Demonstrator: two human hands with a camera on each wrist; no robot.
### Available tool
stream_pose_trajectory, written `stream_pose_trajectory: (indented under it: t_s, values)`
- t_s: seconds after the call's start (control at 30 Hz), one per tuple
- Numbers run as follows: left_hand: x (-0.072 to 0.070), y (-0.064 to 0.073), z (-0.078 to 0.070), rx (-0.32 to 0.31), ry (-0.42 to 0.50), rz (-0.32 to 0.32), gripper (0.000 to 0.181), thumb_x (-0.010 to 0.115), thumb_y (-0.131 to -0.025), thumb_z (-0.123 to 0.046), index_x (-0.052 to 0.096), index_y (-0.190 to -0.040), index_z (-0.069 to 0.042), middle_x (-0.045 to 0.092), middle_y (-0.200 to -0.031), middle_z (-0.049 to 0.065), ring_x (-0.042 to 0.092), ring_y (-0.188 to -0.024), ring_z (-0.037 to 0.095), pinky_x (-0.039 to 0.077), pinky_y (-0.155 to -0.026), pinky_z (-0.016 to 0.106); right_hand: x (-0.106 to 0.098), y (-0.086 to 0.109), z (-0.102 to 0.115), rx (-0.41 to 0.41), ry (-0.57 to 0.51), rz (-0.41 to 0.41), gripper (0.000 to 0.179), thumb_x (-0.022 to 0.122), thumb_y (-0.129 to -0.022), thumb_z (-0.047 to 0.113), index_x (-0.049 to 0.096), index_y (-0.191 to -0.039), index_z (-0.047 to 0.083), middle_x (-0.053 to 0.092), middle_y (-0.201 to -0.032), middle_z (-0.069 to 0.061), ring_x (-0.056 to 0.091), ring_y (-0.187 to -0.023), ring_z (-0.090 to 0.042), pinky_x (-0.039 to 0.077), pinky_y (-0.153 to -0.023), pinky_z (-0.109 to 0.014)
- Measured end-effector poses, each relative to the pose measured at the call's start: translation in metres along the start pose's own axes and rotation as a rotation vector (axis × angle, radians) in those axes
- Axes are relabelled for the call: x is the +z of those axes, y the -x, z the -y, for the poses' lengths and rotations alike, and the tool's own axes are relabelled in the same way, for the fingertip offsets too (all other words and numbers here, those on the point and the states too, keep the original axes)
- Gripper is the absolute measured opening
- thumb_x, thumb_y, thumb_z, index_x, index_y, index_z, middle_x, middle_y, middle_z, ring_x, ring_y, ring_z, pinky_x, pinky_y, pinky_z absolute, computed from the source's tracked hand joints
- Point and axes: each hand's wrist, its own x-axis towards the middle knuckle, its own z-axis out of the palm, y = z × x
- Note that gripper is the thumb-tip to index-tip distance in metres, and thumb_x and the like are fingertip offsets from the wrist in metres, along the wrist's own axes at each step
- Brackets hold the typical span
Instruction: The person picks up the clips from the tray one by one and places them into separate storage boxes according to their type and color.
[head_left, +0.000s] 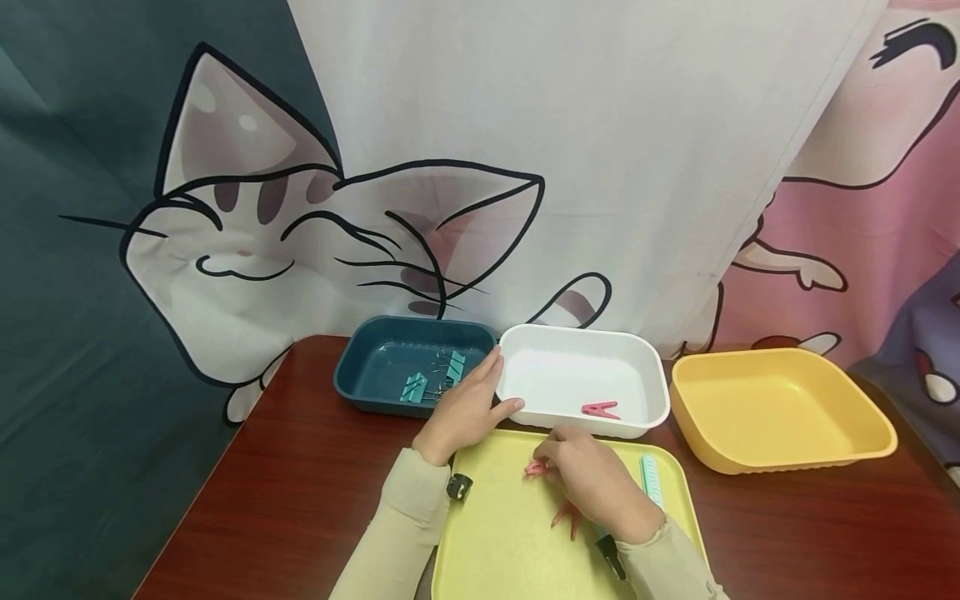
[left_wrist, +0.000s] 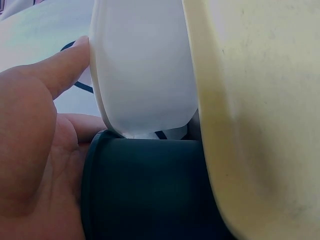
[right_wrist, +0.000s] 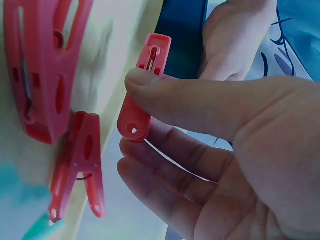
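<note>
My right hand (head_left: 588, 475) pinches a pink clothespin (right_wrist: 142, 95) between thumb and fingers, over the pale yellow tray (head_left: 495, 542). Two more pink clothespins show in the right wrist view: a large near clothespin (right_wrist: 45, 75) at upper left and a smaller clothespin (right_wrist: 80, 165) below it. My left hand (head_left: 465, 408), its fingers extended, rests at the adjoining rims of the dark blue bin (head_left: 360, 400) and the white bin (head_left: 525, 408). One pink clothespin (head_left: 600, 410) lies inside the white bin. Several teal binder clips (head_left: 414, 387) lie in the blue bin.
At the right stands an empty yellow bin (head_left: 780, 408). A mint-green ridged strip (head_left: 651, 479) lies along the tray's right side. The bins stand in a row on the brown table (head_left: 300, 500), with a printed cat curtain (head_left: 615, 167) behind.
</note>
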Motion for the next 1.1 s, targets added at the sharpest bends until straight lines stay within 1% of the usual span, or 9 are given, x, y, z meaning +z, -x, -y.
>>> stream_pose_trajectory:
  t_s: [0.17,0.43,0.5,0.6,0.73,0.83,1.1]
  values:
    - [0.0,0.0,0.0,0.002,0.003,0.0,0.08,0.059,-0.101,-0.043,0.024,-0.157,0.003,0.015,-0.167,0.01,0.025,-0.15,0.029,0.033,-0.115,0.047,-0.005,-0.001,-0.001,-0.025,0.015,-0.005,0.015,0.084,-0.079,0.006,0.078,-0.089,0.014,0.062,-0.086,0.005,0.06,-0.079,-0.012,0.055,-0.068,-0.03]
    - [0.0,0.0,0.001,-0.005,0.001,0.004,0.08,0.058,-0.101,-0.044,0.024,-0.157,0.001,0.015,-0.167,0.009,0.024,-0.15,0.029,0.034,-0.115,0.048,-0.011,-0.003,-0.004,-0.068,0.045,-0.036,0.017,0.085,-0.079,0.005,0.078,-0.093,0.012,0.065,-0.09,0.001,0.061,-0.084,-0.017,0.056,-0.074,-0.035]
    - [0.0,0.0,0.001,-0.006,-0.002,0.005,0.08,0.058,-0.101,-0.044,0.024,-0.157,0.001,0.015,-0.167,0.009,0.025,-0.15,0.029,0.033,-0.115,0.048,-0.012,-0.003,-0.005,-0.069,0.05,-0.04,0.018,0.085,-0.078,0.005,0.078,-0.093,0.012,0.065,-0.09,0.001,0.061,-0.084,-0.017,0.056,-0.074,-0.035]
    - [0.001,-0.001,0.001,-0.006,-0.005,0.005,0.08,0.058,-0.101,-0.044,0.024,-0.157,0.002,0.015,-0.167,0.009,0.025,-0.15,0.029,0.033,-0.115,0.048,-0.013,-0.003,-0.005,-0.06,0.052,-0.045,0.019,0.085,-0.078,0.004,0.078,-0.093,0.012,0.064,-0.089,0.001,0.06,-0.083,-0.016,0.056,-0.071,-0.033]
    - [0.0,-0.001,0.0,-0.006,-0.006,0.005,0.08,0.058,-0.101,-0.044,0.025,-0.157,0.002,0.015,-0.167,0.009,0.025,-0.15,0.029,0.033,-0.115,0.048,-0.016,-0.005,-0.004,-0.019,0.045,-0.042,0.02,0.085,-0.078,0.003,0.077,-0.094,0.013,0.062,-0.089,0.002,0.059,-0.081,-0.014,0.055,-0.068,-0.031]
    - [0.0,0.0,0.0,-0.009,-0.008,0.006,0.08,0.058,-0.101,-0.044,0.024,-0.157,0.002,0.015,-0.167,0.009,0.025,-0.15,0.029,0.033,-0.115,0.048,-0.017,-0.006,-0.004,0.003,0.039,-0.043,0.023,0.085,-0.077,0.002,0.077,-0.095,0.013,0.063,-0.09,0.002,0.059,-0.081,-0.014,0.055,-0.069,-0.031]
    - [0.0,-0.001,0.0,-0.011,-0.015,0.009,0.08,0.058,-0.101,-0.044,0.024,-0.158,0.001,0.015,-0.167,0.009,0.026,-0.15,0.029,0.034,-0.115,0.048,-0.021,-0.008,-0.005,0.008,0.043,-0.058,0.03,0.085,-0.075,-0.001,0.077,-0.1,0.013,0.063,-0.092,0.001,0.059,-0.085,-0.018,0.056,-0.072,-0.034]
